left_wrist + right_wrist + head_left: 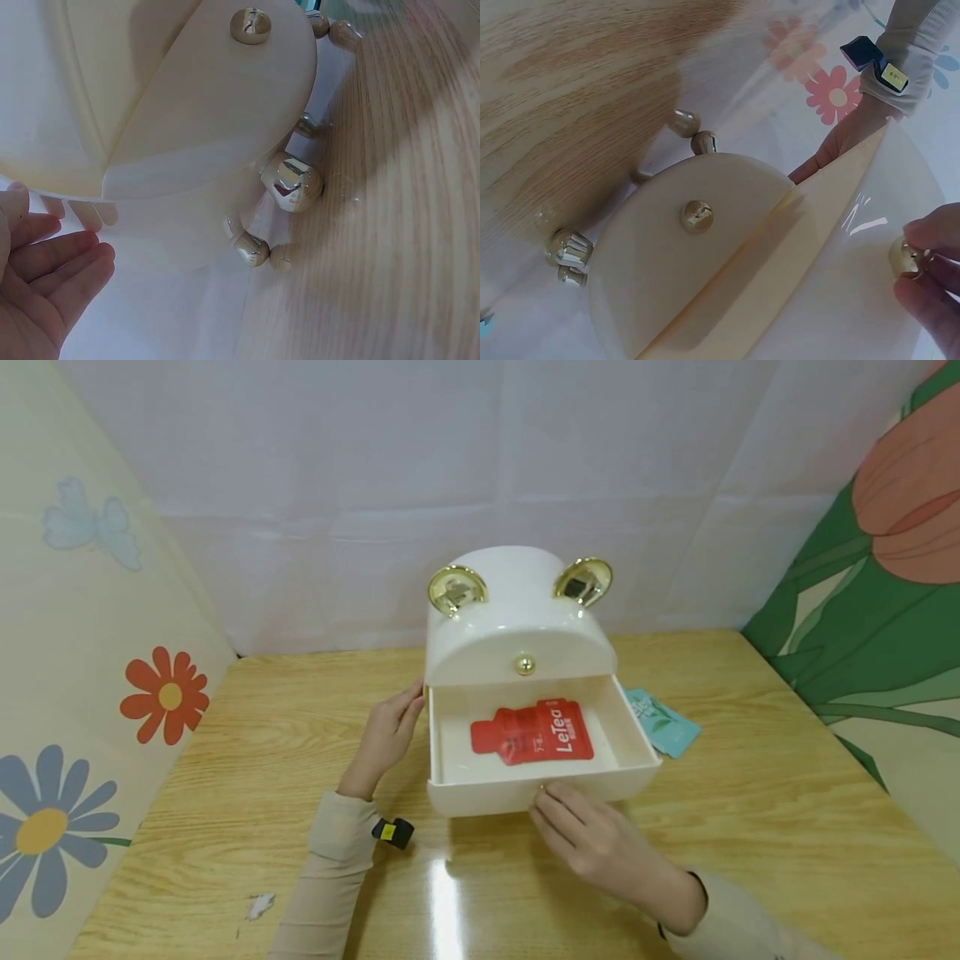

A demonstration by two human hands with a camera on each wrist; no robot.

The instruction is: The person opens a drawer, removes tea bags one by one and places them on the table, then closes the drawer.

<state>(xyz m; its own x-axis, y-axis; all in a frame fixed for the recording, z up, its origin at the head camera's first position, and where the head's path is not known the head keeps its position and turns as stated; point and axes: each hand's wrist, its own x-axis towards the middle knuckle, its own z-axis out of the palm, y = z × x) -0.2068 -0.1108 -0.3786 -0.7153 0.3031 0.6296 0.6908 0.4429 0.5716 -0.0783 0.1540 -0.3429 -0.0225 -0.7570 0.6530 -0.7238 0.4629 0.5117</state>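
Observation:
A white box (517, 577) with two gold ears has its middle drawer (480, 793) pulled out. Flat inside that drawer lies a red pouch (551, 733) lettered LeTea. My right hand (596, 843) pinches the gold knob (906, 259) on the drawer front between thumb and fingers. At the box's left side is my left hand (386, 735); its fingers (64, 262) are fairly straight along the white wall, partly hidden behind it in the head view. Another gold knob (525, 664) sits on the rounded upper front, and the closed lower front panel (202, 112) has its own knob.
Gold feet (292, 184) under the box touch the wooden table (300, 710). To the right lies a teal packet (678, 731), partly hidden by the drawer. A pale curtain (330, 510) hangs behind, with painted walls on both sides. A worn patch (260, 906) marks the table's front left.

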